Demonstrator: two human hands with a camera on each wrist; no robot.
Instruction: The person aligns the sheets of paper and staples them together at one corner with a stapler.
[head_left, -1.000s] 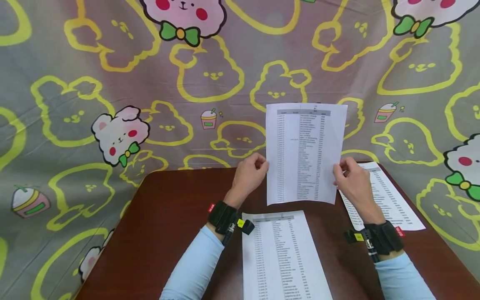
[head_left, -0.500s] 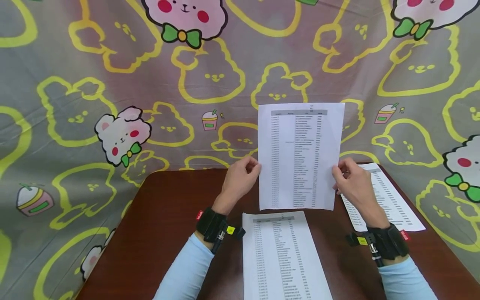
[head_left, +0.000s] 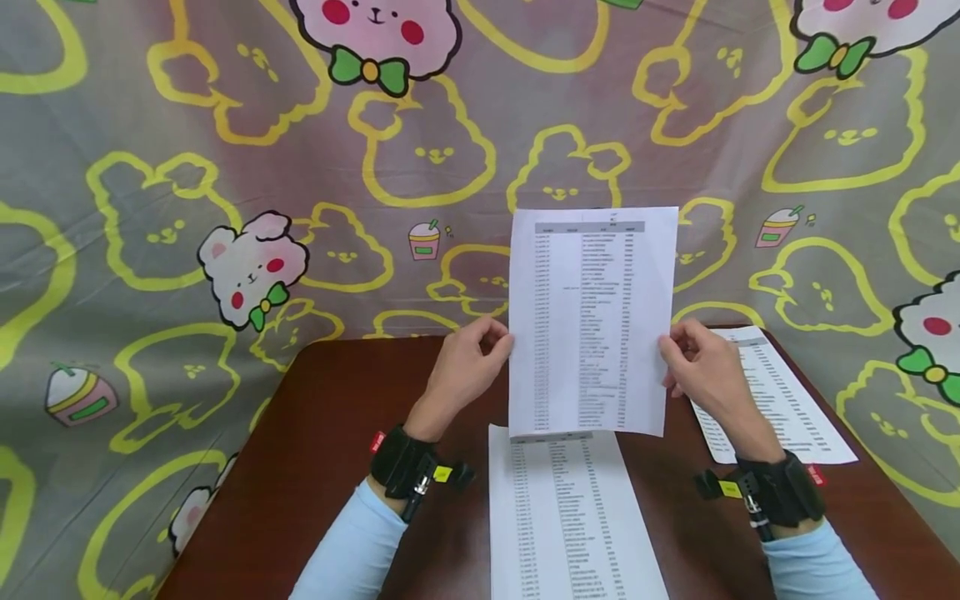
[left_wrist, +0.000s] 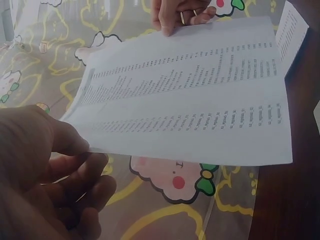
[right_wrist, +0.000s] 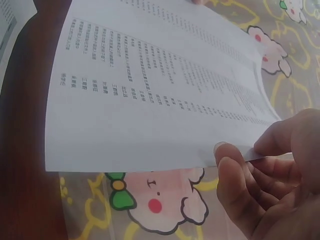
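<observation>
A printed sheet of paper (head_left: 592, 325) with a grey header row and columns of small text is held up, facing the head camera. My left hand (head_left: 468, 362) pinches its left edge between thumb and fingers. On the opposite edge my right hand (head_left: 705, 367) does the same. Both wrist views show the sheet (left_wrist: 185, 95) stretched between the hands, with the right thumb (right_wrist: 280, 137) on its edge. Below it on the table lies a stack of similar printed paper (head_left: 570, 525), its top edge partly overlapped by the held sheet.
More printed paper (head_left: 787, 408) lies at the table's right side, partly behind the right hand. The dark brown table (head_left: 315, 467) ends at a grey curtain (head_left: 270, 108) with yellow cartoon outlines. Both wrists wear black camera straps (head_left: 405, 462).
The held sheet has shifted left and sunk a little, so its lower edge now overlaps the stack's top. The left hand has moved left and slightly down; both hands keep their pinch.
</observation>
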